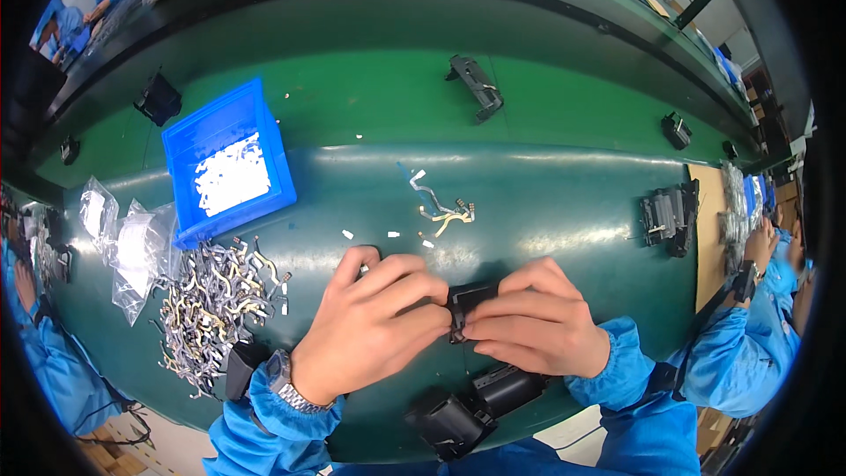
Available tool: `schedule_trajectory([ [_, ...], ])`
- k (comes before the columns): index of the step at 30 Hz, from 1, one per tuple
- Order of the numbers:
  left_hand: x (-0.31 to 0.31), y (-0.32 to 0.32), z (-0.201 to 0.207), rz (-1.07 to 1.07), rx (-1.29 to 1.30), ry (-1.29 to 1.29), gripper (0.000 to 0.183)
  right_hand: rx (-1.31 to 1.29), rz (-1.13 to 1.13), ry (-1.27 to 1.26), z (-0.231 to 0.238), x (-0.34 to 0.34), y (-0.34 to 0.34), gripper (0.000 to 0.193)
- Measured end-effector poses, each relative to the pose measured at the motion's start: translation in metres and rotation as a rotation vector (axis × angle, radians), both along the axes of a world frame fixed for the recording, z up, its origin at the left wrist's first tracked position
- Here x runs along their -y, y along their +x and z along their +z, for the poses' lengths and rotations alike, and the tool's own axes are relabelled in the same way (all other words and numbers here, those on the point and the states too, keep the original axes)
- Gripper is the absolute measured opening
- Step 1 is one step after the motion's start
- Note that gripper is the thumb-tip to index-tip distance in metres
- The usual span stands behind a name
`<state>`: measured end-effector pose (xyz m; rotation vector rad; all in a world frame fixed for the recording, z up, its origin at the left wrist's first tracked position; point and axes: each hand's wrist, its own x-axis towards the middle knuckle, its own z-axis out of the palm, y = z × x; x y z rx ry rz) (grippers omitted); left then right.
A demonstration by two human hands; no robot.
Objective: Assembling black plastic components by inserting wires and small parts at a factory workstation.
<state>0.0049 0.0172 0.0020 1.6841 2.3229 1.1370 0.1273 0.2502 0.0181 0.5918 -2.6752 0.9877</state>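
Near the front of the table, my left hand (370,324) and my right hand (539,316) meet over a small black plastic part (462,307). Both hands are closed on it, fingertips pressed to its sides, and the fingers hide much of it. A tiny white piece shows between the thumb side and fingers of my left hand; whether it is held I cannot tell. Just beyond lie a few short cables with connectors (451,215) and small white plastic pieces (394,234). Closer to me, black plastic housings (451,423) rest at the table edge.
A blue bin (280,178) of white pieces stands at the left, beside clear plastic bags (141,251) and a heap of short cables (216,308). Black parts (670,216) are stacked at the right. On the green strip behind sits another black housing (476,88). Co-workers' arms (736,353) show at the sides.
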Motion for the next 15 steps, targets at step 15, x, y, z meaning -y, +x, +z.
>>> schedule_trajectory([
  [15, -0.003, 0.004, -0.006, 0.079, -0.049, -0.02, 0.019, 0.208, 0.008, -0.107, -0.011, -0.004, -0.01, 0.077],
])
